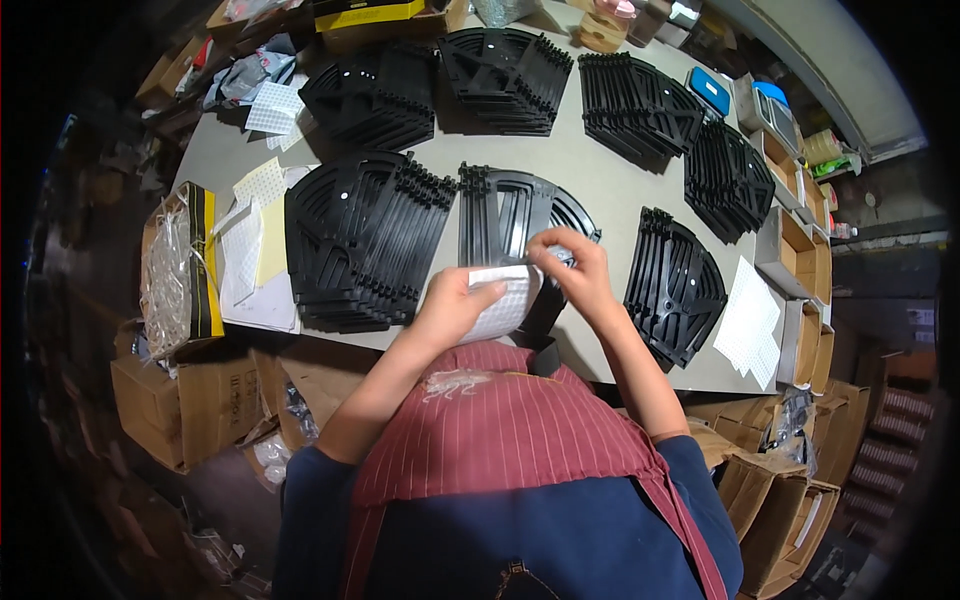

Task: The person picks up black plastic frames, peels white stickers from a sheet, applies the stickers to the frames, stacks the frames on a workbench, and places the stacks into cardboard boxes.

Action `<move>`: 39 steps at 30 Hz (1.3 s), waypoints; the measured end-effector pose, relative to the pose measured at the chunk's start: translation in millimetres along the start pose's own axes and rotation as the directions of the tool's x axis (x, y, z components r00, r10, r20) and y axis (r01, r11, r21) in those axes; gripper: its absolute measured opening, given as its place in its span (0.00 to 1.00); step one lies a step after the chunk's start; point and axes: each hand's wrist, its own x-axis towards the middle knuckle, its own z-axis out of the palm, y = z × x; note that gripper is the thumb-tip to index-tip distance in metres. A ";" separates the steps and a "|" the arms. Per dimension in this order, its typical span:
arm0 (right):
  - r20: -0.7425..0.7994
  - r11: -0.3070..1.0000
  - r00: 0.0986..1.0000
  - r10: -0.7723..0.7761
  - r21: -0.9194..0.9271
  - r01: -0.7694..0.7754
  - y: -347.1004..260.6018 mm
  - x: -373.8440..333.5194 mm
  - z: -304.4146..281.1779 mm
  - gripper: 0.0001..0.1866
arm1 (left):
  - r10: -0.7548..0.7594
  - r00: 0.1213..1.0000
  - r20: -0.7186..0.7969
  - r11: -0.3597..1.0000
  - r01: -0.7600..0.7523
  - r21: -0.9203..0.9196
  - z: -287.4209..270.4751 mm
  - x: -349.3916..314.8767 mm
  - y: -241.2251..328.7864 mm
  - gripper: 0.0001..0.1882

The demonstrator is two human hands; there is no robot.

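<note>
My left hand (pixel 450 305) grips a white sheet of small stickers (pixel 508 305) near the table's front edge, its thumb lying on top. My right hand (pixel 580 268) is closed in a pinch at the sheet's upper right edge; what sits between its fingertips is too small to make out. Just beyond both hands lies a stack of black fan-shaped plastic parts (pixel 510 205), partly hidden by them. A larger stack of such parts (pixel 360 235) stands to the left, and a smaller stack (pixel 676 285) to the right.
More black stacks (pixel 505 80) line the back of the table (pixel 610 190). Loose sticker sheets (pixel 750 322) lie at the right edge beside open cardboard trays (pixel 790 250). On the left stands a box of clear plastic scraps (pixel 172 270). A blue case (pixel 708 92) sits back right.
</note>
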 end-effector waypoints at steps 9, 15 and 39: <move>0.250 0.448 0.875 -0.414 -0.781 0.436 50.5 34.8 6.1 0.04 | -0.060 0.998 -0.006 0.979 0.057 -0.195 -7.5 -5.4 -1.4 0.15; 0.042 0.665 0.981 -0.191 -0.729 0.161 44.0 16.5 1.4 0.10 | -0.049 0.996 -0.069 0.977 0.034 -0.211 -11.5 -3.1 -5.5 0.15; -0.450 0.071 0.889 0.083 -0.887 -0.455 74.6 -96.3 -161.6 0.24 | -0.207 0.961 0.184 0.967 0.229 -0.109 5.1 27.2 13.8 0.19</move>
